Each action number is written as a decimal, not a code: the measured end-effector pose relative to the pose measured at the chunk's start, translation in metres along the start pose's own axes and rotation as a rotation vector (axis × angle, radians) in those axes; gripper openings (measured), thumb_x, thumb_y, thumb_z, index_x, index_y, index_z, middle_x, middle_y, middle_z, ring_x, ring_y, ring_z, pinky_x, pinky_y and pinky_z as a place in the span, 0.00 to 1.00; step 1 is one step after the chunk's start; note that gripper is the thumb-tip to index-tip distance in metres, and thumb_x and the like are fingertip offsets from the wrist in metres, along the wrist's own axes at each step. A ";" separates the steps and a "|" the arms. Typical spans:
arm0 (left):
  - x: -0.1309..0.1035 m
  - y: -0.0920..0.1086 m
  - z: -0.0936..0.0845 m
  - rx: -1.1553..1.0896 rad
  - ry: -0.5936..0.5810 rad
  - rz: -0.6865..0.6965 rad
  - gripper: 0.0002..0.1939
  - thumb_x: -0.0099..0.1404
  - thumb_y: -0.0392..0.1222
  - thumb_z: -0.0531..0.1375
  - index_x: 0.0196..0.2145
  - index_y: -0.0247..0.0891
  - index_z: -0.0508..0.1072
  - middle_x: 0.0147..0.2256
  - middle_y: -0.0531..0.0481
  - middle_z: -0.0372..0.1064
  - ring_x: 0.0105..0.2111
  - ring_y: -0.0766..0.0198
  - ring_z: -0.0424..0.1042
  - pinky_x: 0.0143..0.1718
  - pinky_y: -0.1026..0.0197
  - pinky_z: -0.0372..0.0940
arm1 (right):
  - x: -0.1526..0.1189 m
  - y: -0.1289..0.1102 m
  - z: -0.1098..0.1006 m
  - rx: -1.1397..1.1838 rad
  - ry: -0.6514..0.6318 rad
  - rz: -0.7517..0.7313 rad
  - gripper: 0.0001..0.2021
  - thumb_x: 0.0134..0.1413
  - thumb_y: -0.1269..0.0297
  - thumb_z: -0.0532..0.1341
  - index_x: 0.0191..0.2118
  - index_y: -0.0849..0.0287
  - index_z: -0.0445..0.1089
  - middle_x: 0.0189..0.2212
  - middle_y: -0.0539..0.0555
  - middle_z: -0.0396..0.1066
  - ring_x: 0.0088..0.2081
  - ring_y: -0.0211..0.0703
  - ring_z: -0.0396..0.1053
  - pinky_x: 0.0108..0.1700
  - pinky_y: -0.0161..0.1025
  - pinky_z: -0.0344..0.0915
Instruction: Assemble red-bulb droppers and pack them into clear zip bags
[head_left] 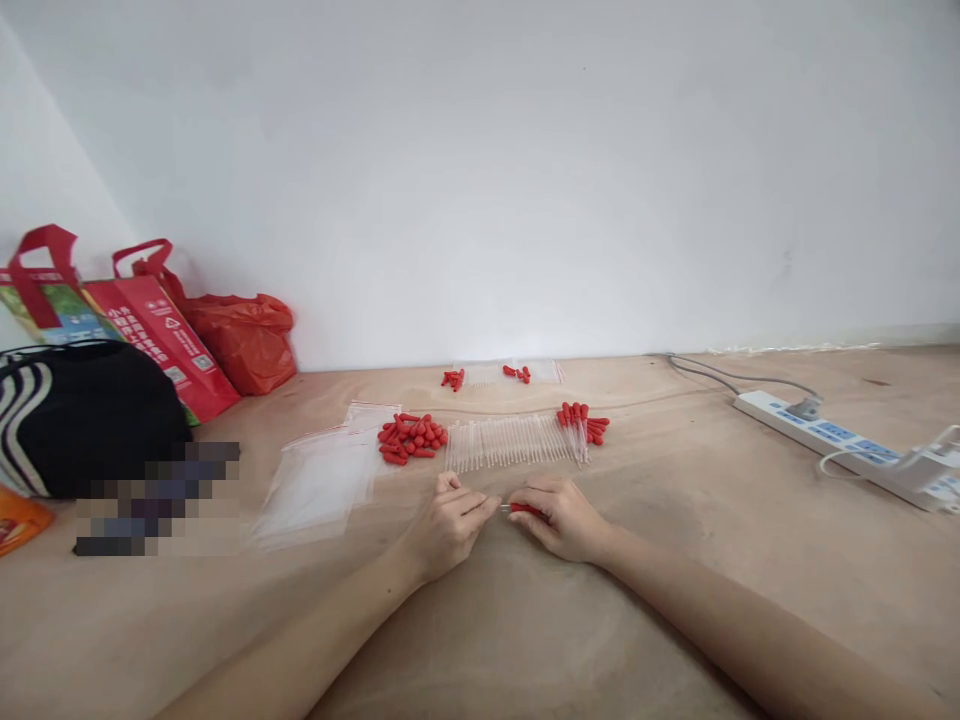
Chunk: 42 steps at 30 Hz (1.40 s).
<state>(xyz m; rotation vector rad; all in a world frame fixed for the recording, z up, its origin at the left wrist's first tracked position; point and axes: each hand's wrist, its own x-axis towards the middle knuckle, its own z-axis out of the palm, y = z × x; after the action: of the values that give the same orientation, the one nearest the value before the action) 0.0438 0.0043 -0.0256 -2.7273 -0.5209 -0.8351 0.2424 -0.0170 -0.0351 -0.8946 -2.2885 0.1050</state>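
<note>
My left hand is closed, its fingertips pinching a thin glass dropper tube. Facing it, my right hand grips a red rubber bulb, and the tube's end meets or enters the bulb. Just beyond both hands lies a row of clear glass dropper tubes, side by side. Loose red rubber bulbs are heaped at the row's left end. At its right end rest several droppers with red bulbs on their tubes.
Clear zip bags lie flat on the wooden table at left. Farther back are small bags with red bulbs on them. Red carrier bags and a black bag stand left. A power strip with cables lies right.
</note>
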 end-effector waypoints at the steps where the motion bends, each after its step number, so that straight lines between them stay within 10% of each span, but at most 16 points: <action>1: 0.000 0.000 0.000 -0.004 -0.001 -0.002 0.14 0.63 0.28 0.44 0.39 0.33 0.67 0.26 0.50 0.71 0.24 0.67 0.66 0.33 0.58 0.50 | 0.000 0.000 0.000 0.000 0.002 0.001 0.10 0.55 0.64 0.51 0.34 0.59 0.68 0.25 0.54 0.68 0.27 0.39 0.64 0.30 0.34 0.59; 13: -0.001 -0.003 -0.001 -0.046 -0.030 -0.034 0.14 0.63 0.30 0.45 0.39 0.36 0.68 0.27 0.49 0.72 0.24 0.66 0.67 0.33 0.58 0.51 | 0.003 0.000 -0.002 0.088 -0.005 0.014 0.11 0.55 0.63 0.51 0.33 0.59 0.68 0.24 0.54 0.68 0.28 0.40 0.65 0.32 0.36 0.61; 25: 0.006 0.005 0.004 -0.263 0.110 -0.333 0.12 0.65 0.39 0.49 0.43 0.40 0.69 0.23 0.55 0.73 0.20 0.71 0.67 0.40 0.59 0.57 | 0.016 -0.009 0.015 1.045 0.377 0.522 0.15 0.41 0.52 0.62 0.29 0.57 0.61 0.26 0.50 0.67 0.27 0.35 0.65 0.33 0.35 0.64; 35: 0.005 -0.009 -0.001 -0.201 0.092 -0.527 0.10 0.60 0.43 0.54 0.37 0.38 0.71 0.32 0.50 0.74 0.31 0.62 0.72 0.36 0.56 0.63 | 0.038 0.091 -0.056 0.320 0.415 0.997 0.14 0.43 0.62 0.58 0.38 0.62 0.65 0.25 0.52 0.69 0.26 0.38 0.67 0.27 0.34 0.61; 42: 0.004 -0.008 0.001 -0.182 0.069 -0.497 0.08 0.60 0.40 0.53 0.34 0.38 0.70 0.31 0.50 0.74 0.30 0.62 0.72 0.39 0.53 0.60 | 0.042 0.129 -0.060 0.045 0.328 1.127 0.25 0.33 0.67 0.62 0.44 0.67 0.62 0.35 0.61 0.68 0.34 0.46 0.67 0.30 0.37 0.61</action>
<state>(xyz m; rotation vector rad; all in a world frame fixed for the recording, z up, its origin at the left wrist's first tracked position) 0.0444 0.0126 -0.0237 -2.7514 -1.1912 -1.1324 0.3304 0.0985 -0.0042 -1.8988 -1.2526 0.4467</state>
